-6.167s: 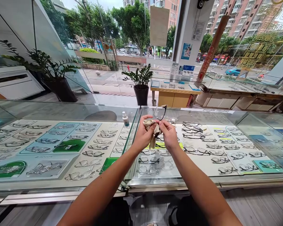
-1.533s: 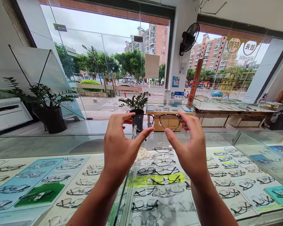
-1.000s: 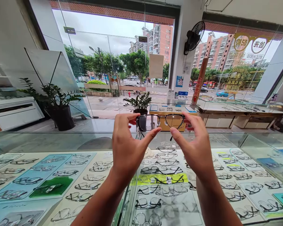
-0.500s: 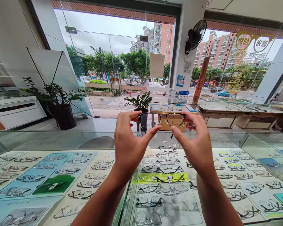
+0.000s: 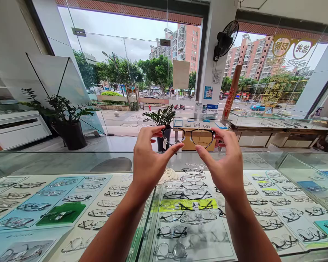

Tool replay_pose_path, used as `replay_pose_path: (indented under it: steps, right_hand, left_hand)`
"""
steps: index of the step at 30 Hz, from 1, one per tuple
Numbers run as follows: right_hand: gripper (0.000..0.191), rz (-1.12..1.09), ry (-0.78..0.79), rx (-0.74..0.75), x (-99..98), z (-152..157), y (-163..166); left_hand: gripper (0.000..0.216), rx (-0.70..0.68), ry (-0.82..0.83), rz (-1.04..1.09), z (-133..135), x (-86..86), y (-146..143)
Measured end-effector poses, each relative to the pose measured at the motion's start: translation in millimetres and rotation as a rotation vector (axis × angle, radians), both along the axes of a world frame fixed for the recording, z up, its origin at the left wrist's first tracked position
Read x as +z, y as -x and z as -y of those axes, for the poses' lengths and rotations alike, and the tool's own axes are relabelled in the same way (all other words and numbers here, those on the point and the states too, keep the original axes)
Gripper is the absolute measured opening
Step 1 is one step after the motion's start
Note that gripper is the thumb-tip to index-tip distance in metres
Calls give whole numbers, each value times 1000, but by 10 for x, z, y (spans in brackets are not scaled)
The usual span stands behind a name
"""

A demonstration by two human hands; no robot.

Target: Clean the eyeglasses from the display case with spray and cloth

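Observation:
I hold a pair of dark-framed glasses (image 5: 190, 137) up at eye level, lenses facing away from me. My left hand (image 5: 149, 160) pinches the frame's left end between thumb and fingers. My right hand (image 5: 225, 162) pinches the right end the same way. A crumpled beige cloth (image 5: 166, 175) lies on the glass counter (image 5: 112, 160) just below my left hand.
Under the counter glass lie several rows of glasses (image 5: 184, 196) on coloured mats. Potted plants (image 5: 67, 120) (image 5: 161, 122) stand beyond the counter by the shop window. More display cases (image 5: 262, 125) run along the right. A fan (image 5: 225, 34) hangs on the pillar.
Earlier I was rubbing the glasses with the cloth low over the counter. Now the cloth lies on the glass and both hands hold the frame up, almost still over the last second.

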State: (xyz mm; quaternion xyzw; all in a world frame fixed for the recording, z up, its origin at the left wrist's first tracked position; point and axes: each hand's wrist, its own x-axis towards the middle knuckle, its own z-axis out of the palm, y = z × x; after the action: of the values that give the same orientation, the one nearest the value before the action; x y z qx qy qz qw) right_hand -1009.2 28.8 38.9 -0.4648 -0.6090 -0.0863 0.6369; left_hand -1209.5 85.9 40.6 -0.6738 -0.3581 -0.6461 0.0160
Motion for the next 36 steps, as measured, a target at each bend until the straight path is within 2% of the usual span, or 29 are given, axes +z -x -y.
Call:
replay_pose_path:
  steps: [8, 14, 16, 20, 28, 36]
  right_hand:
    - [54, -23, 39, 43, -5, -81, -24]
    - [47, -223, 91, 265, -35, -247, -123]
    - [41, -274, 81, 296, -30, -277, -146]
    - [34, -309, 61, 291, -2, -260, -147]
    - [28, -291, -1, 259, 26, -171, -117]
    - [25, -261, -32, 228, 34, -165, -121]
  left_hand:
    - [65, 69, -200, -19, -119, -40, -31]
    - [69, 62, -384, 21, -312, -107, -9]
    - [69, 41, -411, 19, -366, -129, -5]
    - [70, -4, -344, 36, -453, -165, -14]
    - [71, -220, -114, 150, -672, -250, -9]
    - [67, -283, -109, 161, -704, -269, -25]
